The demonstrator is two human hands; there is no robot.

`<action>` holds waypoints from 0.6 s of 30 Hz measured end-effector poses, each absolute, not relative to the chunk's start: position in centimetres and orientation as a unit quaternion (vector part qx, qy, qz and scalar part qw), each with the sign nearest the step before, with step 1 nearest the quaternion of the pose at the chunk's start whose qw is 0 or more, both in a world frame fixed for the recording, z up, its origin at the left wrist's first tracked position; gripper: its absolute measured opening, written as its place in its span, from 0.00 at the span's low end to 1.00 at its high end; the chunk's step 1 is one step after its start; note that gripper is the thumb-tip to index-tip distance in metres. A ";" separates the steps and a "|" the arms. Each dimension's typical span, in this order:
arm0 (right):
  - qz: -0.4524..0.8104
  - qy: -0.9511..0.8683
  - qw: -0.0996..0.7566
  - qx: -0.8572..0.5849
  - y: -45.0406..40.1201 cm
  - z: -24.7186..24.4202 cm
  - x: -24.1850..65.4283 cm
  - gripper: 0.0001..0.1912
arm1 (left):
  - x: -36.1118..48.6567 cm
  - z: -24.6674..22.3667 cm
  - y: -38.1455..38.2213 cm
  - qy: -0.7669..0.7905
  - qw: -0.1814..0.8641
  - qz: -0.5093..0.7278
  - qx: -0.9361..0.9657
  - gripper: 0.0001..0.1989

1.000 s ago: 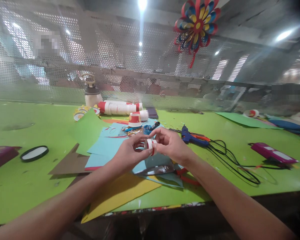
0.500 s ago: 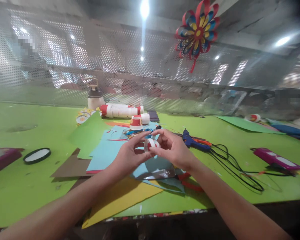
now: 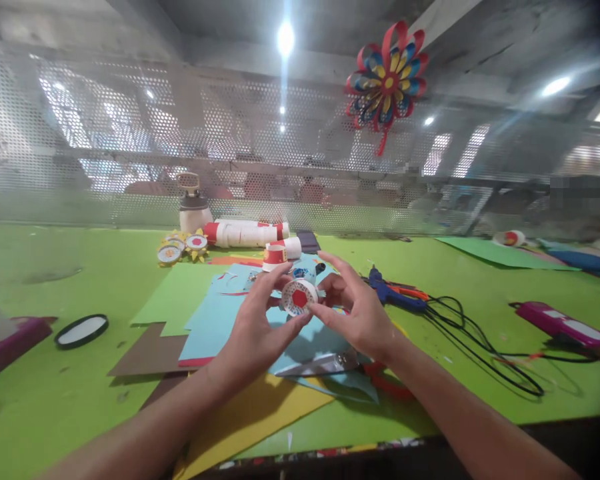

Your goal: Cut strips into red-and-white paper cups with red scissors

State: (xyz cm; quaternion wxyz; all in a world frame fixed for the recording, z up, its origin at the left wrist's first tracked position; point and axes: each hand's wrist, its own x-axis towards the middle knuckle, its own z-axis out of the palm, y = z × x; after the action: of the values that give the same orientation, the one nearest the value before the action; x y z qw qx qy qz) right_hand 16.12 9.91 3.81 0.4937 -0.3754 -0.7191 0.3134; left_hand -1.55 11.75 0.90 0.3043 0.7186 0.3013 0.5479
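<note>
A small cut-off paper cup base is held up over the sheets, its round face turned toward me. That face has a white rim, a speckled ring and a red hexagon in the middle. My left hand curves round its left side, thumb underneath and fingers behind. From the right, my right hand pinches its edge with the thumb in front; the index finger is raised off it and the other fingers are partly hidden. Below lie scissors with orange handles, on light blue paper.
A blue glue gun with black cables lies at right, near a magenta case. Behind stand paper cups, white-red cup rolls, yellow-edged discs and a bottle. A black ring lies left.
The cup base has turned from side-on to show its round patterned face. My right index finger has lifted. The view has tilted up a little.
</note>
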 end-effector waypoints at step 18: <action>0.385 -0.707 0.452 -0.384 10.6 4.3 16.9 0.30 | -1.6 2.0 12.1 0.333 0.580 0.465 0.580 0.17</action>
State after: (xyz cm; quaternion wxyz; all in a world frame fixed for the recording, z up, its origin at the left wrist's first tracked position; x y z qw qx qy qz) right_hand 16.93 10.61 4.32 0.4523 -0.3841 -0.7070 0.3849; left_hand -1.60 12.09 1.99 0.5801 0.5803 0.3331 0.4645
